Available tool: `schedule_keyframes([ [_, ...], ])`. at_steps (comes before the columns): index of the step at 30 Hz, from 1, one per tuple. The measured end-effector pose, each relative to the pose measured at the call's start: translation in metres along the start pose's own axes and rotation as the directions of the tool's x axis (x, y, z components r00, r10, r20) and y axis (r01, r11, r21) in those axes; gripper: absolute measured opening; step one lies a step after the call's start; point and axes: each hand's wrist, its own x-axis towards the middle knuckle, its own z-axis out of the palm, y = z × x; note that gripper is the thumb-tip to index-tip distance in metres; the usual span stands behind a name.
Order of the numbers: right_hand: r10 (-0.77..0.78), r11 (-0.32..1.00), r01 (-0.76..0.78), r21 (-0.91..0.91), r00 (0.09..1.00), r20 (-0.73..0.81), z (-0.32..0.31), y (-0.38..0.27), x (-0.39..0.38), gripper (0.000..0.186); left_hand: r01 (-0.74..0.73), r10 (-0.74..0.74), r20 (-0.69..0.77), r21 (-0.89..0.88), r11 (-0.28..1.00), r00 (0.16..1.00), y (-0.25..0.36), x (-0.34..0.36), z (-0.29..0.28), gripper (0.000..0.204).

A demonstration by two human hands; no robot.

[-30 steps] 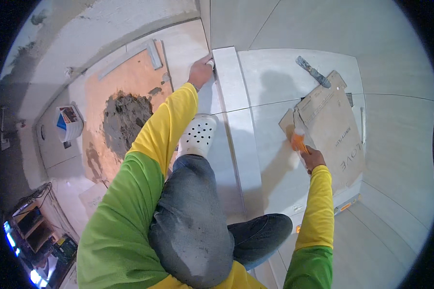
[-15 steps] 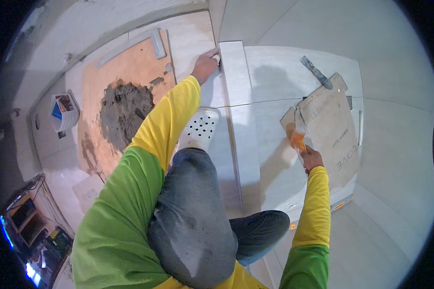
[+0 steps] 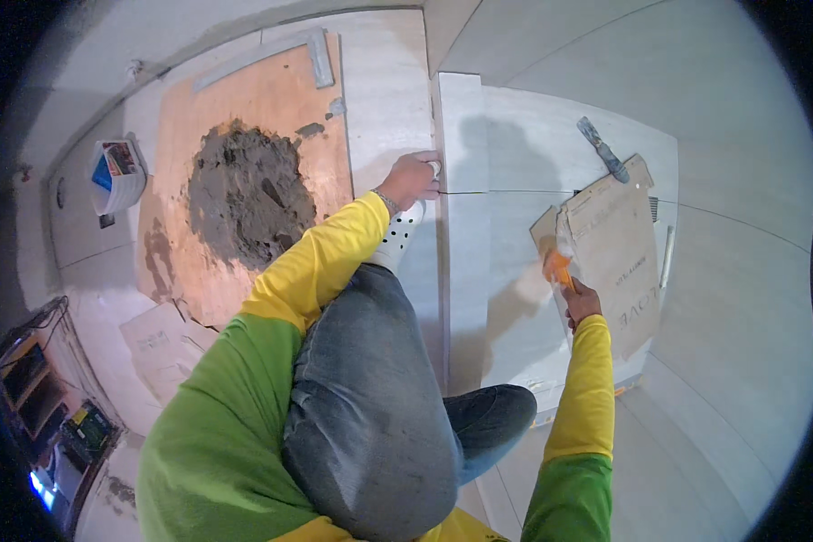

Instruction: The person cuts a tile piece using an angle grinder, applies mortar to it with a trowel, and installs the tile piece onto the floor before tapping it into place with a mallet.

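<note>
My left hand [image 3: 413,178] is closed, its fingers pressed against the left side of the long white raised curb [image 3: 465,235]. A small whitish thing [image 3: 435,169] shows at its fingertips, too little to name. My right hand [image 3: 583,303] is wrapped round the orange handle of a tool [image 3: 560,267], whose working end I cannot make out. It is held over the torn left edge of a flattened cardboard sheet [image 3: 616,248] lying on the pale tiles. A dirty grey-handled brush or scraper [image 3: 602,149] rests at the cardboard's far corner.
On the left, a wooden board [image 3: 176,149] carries a heap of wet grey mortar [image 3: 248,199] and a grey L-shaped bar [image 3: 319,59]. Beyond it stands a white bucket [image 3: 119,176]. My white perforated clog [image 3: 397,237] is beside the curb. Tiled walls [image 3: 741,199] rise at right.
My left hand has slid along the curb toward me, reaching the tile joint. My right hand keeps its grip on the orange-handled tool at the cardboard's edge. The view has shifted slightly.
</note>
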Motion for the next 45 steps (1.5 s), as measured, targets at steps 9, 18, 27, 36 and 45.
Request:
schedule_keyframes([
  [9,0.039,0.999,-0.041,0.034,0.998,0.041,0.005,0.004,0.011,0.043,-0.057,0.050,0.041,0.185,0.981,0.998,-0.027,-0.003,0.006,0.040],
  [18,0.038,0.997,-0.038,0.067,0.999,-0.009,0.011,0.004,-0.002,0.040,-0.047,0.052,0.101,-0.050,0.998,0.994,-0.028,-0.044,0.012,0.031],
  [27,0.201,0.978,-0.201,-0.047,0.979,0.001,0.021,-0.015,-0.021,0.040,-0.479,0.656,0.286,0.868,0.132,0.699,0.005,-0.045,-0.044,0.025],
  [36,0.183,0.983,-0.185,-0.019,0.981,-0.065,0.026,-0.015,-0.016,0.033,-0.518,0.418,-0.310,-0.431,0.739,0.854,0.008,-0.040,-0.062,0.030],
  [45,0.218,0.975,-0.219,-0.028,0.976,-0.027,0.017,-0.012,-0.012,0.040,-0.481,0.438,-0.279,-0.110,0.870,0.855,0.021,-0.061,-0.022,0.026],
])
